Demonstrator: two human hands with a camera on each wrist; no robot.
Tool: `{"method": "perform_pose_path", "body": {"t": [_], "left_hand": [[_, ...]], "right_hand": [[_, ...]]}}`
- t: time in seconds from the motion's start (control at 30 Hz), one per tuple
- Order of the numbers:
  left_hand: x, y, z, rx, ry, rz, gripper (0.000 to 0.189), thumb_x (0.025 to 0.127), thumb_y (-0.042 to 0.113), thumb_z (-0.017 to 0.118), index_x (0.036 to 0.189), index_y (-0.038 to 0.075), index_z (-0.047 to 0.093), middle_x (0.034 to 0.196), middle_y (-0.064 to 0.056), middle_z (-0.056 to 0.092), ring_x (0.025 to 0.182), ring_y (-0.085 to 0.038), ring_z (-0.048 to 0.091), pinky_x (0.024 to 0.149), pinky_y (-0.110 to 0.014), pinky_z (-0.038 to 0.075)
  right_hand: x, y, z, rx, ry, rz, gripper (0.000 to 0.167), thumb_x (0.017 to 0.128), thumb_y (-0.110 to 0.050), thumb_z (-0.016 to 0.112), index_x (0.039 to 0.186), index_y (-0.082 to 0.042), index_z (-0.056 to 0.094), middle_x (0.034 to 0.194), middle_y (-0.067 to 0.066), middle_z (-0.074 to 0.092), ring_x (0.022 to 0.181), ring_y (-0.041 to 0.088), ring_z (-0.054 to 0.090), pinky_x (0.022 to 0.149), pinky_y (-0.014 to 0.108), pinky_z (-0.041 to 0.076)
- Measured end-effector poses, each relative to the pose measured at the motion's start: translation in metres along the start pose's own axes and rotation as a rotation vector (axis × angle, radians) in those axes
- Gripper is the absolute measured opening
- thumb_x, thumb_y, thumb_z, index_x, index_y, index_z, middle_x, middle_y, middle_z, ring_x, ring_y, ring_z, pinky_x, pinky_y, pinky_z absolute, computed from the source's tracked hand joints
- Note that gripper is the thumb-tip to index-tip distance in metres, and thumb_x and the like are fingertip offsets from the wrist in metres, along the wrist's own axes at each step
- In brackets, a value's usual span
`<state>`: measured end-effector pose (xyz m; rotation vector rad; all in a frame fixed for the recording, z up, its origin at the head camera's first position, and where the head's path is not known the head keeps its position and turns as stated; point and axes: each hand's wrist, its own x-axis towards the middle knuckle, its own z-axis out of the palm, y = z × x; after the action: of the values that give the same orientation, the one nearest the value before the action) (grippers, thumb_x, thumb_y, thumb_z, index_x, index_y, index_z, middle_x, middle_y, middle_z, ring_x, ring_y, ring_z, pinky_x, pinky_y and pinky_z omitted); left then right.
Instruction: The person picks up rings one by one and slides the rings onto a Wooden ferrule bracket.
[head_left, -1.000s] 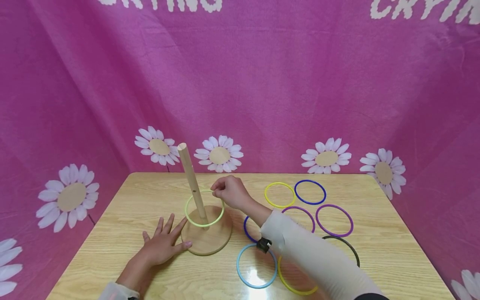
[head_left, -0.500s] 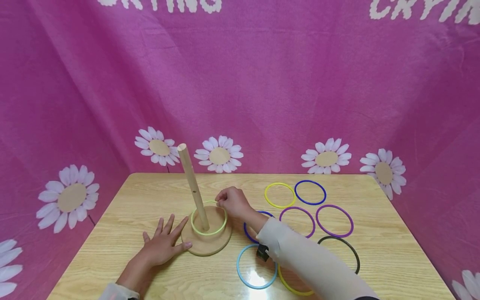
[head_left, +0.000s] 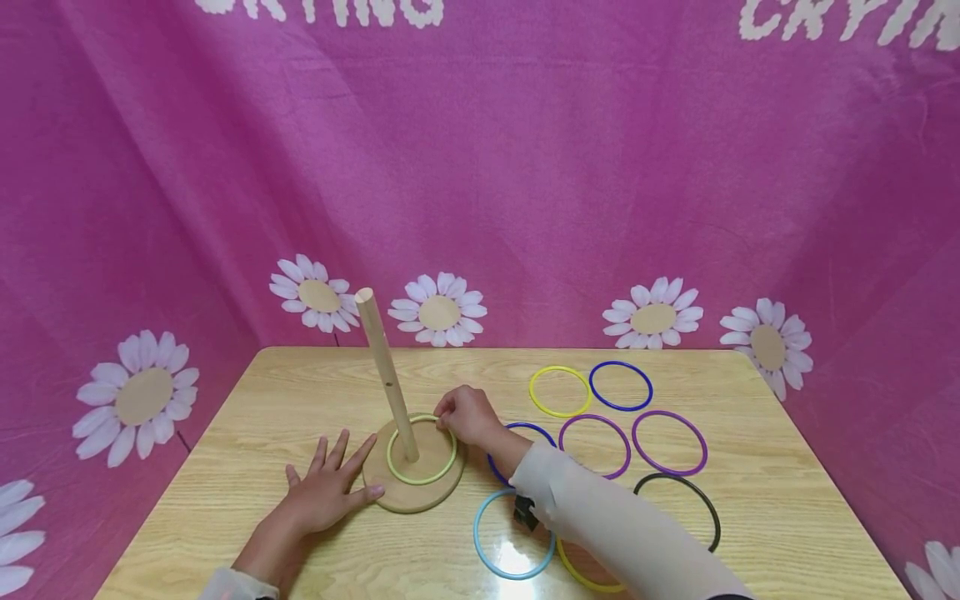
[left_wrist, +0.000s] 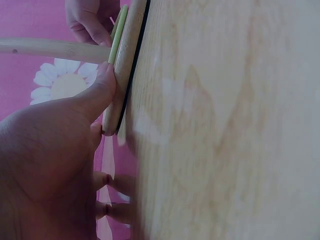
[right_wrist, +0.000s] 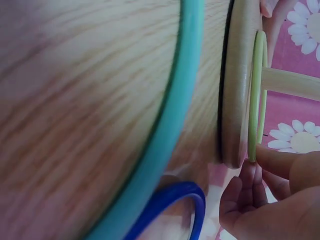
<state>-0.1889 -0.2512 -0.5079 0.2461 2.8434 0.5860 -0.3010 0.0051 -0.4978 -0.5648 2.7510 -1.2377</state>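
In the head view a round wooden base (head_left: 405,498) carries an upright wooden peg (head_left: 384,367). A pale yellow-green ring (head_left: 454,454) encircles the peg low down, at the base. My right hand (head_left: 468,417) pinches the ring's far right side between thumb and fingertips; the right wrist view shows this ring (right_wrist: 256,95) close to the base's top face, with the hand (right_wrist: 280,195) at its edge. My left hand (head_left: 322,493) lies spread at the base's left, thumb and a fingertip touching its rim. In the left wrist view its thumb (left_wrist: 97,95) rests on the base edge.
Several rings lie to the right on the wooden table (head_left: 300,383): yellow (head_left: 532,398), blue (head_left: 651,392), purple (head_left: 706,458), black (head_left: 716,517) and light blue (head_left: 476,542). My right forearm partly covers some. A pink flowered cloth (head_left: 525,183) hangs behind.
My right hand has lowered the yellow-green ring along the peg, from above the base down to it. The left hand has stayed in place.
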Motion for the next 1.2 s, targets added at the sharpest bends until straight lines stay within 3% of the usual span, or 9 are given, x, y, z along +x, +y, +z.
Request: {"method": "perform_pose_path", "body": {"t": [0.53, 1.0, 1.2], "left_hand": [[0.0, -0.001, 0.0, -0.002, 0.001, -0.002, 0.089, 0.095, 0.074, 0.051, 0.166, 0.029, 0.023, 0.171, -0.024, 0.005, 0.153, -0.056, -0.006, 0.096, -0.093, -0.008], [-0.001, 0.0, -0.001, -0.011, -0.005, 0.0, 0.088, 0.095, 0.073, 0.051, 0.166, 0.028, 0.023, 0.171, -0.025, 0.004, 0.153, -0.057, -0.007, 0.096, -0.093, -0.008], [-0.002, 0.0, -0.001, -0.022, -0.002, 0.007, 0.087, 0.095, 0.071, 0.053, 0.166, 0.028, 0.024, 0.17, -0.026, 0.005, 0.152, -0.058, -0.006, 0.095, -0.093, -0.01]], "right_hand": [[-0.004, 0.004, 0.005, -0.003, 0.037, -0.011, 0.009, 0.079, -0.001, 0.085, 0.077, -0.007, 0.078, 0.066, -0.003, 0.068, 0.064, 0.003, 0.054, 0.063, 0.019, 0.047], [-0.005, 0.007, -0.002, 0.034, -0.01, -0.034, 0.004, 0.083, -0.007, 0.084, 0.084, -0.006, 0.081, 0.074, -0.002, 0.074, 0.068, 0.001, 0.055, 0.066, 0.019, 0.047], [-0.007, 0.011, -0.01, 0.084, -0.008, -0.005, 0.004, 0.086, -0.007, 0.083, 0.088, -0.005, 0.08, 0.074, 0.0, 0.074, 0.065, 0.001, 0.055, 0.064, 0.018, 0.048]]}}
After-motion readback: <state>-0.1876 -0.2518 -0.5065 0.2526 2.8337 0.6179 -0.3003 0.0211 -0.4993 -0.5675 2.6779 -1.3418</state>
